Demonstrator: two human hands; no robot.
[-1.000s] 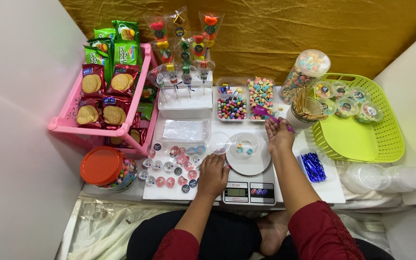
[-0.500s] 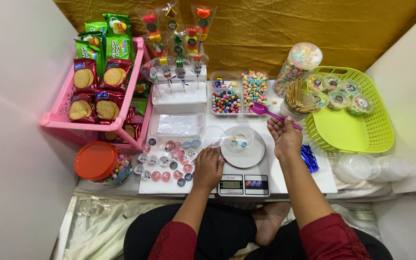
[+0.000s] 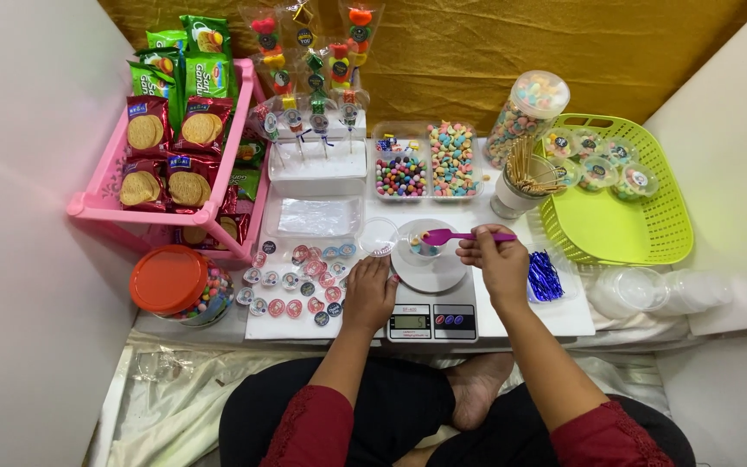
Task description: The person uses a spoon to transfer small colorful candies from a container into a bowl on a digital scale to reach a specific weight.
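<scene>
My right hand (image 3: 496,261) grips a purple spoon (image 3: 464,236) by its handle, with the spoon's bowl held over a small clear cup (image 3: 421,244) that has a few coloured candies in it. The cup stands on the white round pan of a kitchen scale (image 3: 430,294). My left hand (image 3: 370,292) rests flat on the table just left of the scale, next to several round stickers (image 3: 300,281). A clear lid (image 3: 379,235) lies left of the cup.
Two trays of coloured candies (image 3: 428,163) sit behind the scale. A candy jar (image 3: 525,108), a cup of wooden sticks (image 3: 520,183), a green basket (image 3: 624,220) with filled cups, blue twist ties (image 3: 545,275), a pink snack rack (image 3: 166,173) and an orange-lidded jar (image 3: 176,284) surround it.
My right hand has come back from the candy trays with the purple spoon and now holds it over the cup on the scale. The left hand stays put.
</scene>
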